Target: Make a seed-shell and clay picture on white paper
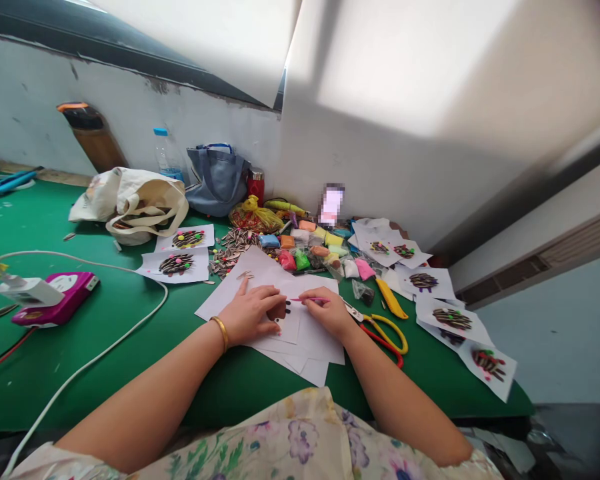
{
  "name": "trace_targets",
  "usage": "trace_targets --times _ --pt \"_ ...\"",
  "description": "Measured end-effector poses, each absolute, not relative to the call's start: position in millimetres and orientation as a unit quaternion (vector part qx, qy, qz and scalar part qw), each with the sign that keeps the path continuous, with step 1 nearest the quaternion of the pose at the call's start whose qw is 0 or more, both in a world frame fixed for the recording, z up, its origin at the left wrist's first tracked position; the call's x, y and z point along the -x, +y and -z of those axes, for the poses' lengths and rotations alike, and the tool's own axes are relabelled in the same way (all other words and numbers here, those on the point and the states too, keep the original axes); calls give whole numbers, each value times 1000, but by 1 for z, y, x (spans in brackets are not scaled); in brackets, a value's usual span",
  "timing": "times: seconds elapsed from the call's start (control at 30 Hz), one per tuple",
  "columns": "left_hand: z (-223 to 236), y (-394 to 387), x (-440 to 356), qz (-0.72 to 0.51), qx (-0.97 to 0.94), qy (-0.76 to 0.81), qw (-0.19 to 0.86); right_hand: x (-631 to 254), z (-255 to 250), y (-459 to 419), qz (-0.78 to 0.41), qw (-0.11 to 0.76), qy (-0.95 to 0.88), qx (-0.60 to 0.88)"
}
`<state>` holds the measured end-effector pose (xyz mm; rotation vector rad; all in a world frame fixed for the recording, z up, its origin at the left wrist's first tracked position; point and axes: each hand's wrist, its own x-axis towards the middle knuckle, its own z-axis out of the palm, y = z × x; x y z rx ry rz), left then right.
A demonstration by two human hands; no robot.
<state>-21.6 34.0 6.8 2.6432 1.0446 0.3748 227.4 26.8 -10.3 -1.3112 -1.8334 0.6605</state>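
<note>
My left hand (250, 312) lies with spread fingers on white paper (320, 350), a gold bangle at its wrist. Partly under its fingers is a flat brown clay shape (279, 308) with small dark bits along its edge. From the right, my right hand (329, 312) pinches a thin pink clay tool (307, 300), its tip pointing at the dark bits by the clay. Scissors (380, 330) with red and yellow handles lie close beside that hand.
Behind the paper are sunflower seeds (235, 247) and bagged coloured clay (303, 260). A yellow utility knife (391, 298) lies at right, near finished seed pictures (453, 319). A white cable (100, 363) runs along the left from a purple power strip (55, 300). A phone (331, 203) leans at the wall.
</note>
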Motion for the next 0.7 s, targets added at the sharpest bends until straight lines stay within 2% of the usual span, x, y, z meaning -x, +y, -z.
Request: trace_targets --times 0.2,0.4,0.7 --pt "-6 33 16 -138 -912 371 108 -225 4 18 -228 345 -777 475" --pt "-5 33 14 -136 -915 367 99 -224 11 22 -189 371 -782 464" --pt "-8 32 14 -130 -914 370 101 -224 8 19 -202 375 -783 454"
